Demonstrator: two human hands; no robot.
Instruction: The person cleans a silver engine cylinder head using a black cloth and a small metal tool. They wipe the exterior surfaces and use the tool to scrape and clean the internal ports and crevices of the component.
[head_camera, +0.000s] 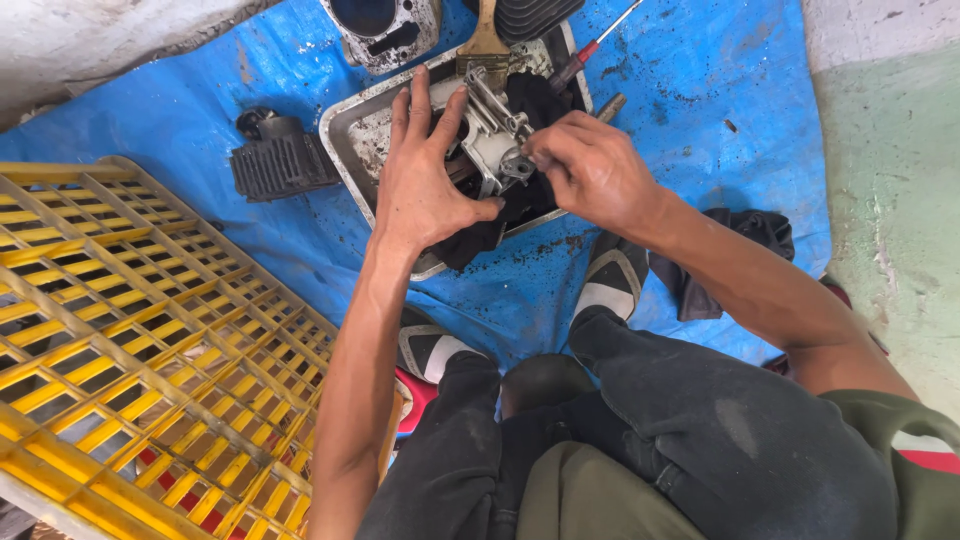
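Note:
A grey metal engine part (492, 140) sits over a metal tray (352, 128) on a blue tarp. My left hand (425, 180) rests against the part's left side, fingers spread upward and thumb pressed toward it. My right hand (590, 170) pinches a small round fitting at the part's lower right. A black rag (480, 235) lies under the part and hangs over the tray's near edge.
A yellow plastic crate (130, 340) fills the left. A black finned cylinder (280, 160) lies left of the tray, another engine casing (385, 30) and a brush (485, 45) behind it, a screwdriver (590, 55) to the right. A dark cloth (750, 235) lies right of my shoes.

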